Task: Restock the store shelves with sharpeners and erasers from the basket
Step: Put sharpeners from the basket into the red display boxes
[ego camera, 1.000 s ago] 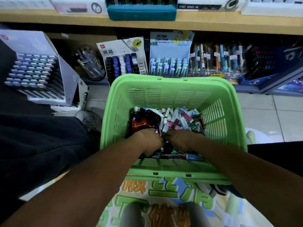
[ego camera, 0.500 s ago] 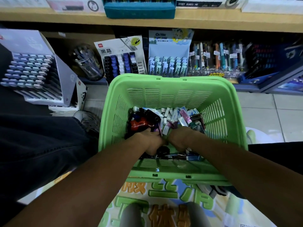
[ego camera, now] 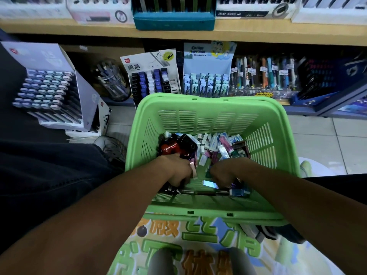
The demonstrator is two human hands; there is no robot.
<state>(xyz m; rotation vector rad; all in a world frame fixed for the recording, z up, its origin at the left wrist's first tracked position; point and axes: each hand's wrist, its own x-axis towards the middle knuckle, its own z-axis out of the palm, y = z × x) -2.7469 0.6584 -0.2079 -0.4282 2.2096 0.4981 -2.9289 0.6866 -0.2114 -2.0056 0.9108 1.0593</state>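
Dim indoor light, wide-angle bending at edges, shelves slightly blurred, forearms shadowed

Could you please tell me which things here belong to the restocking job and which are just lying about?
Job: green basket; small boxed erasers; red and black sharpeners; left hand; right hand.

Lying about: clear pen tub; printed floor mat.

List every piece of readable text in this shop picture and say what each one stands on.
"黑晶": white display card behind the green basket.
"51357" and "HB": white box on the upper shelf.
Blue display card, pen price tags, floor mat characters: too blurred or cut off.
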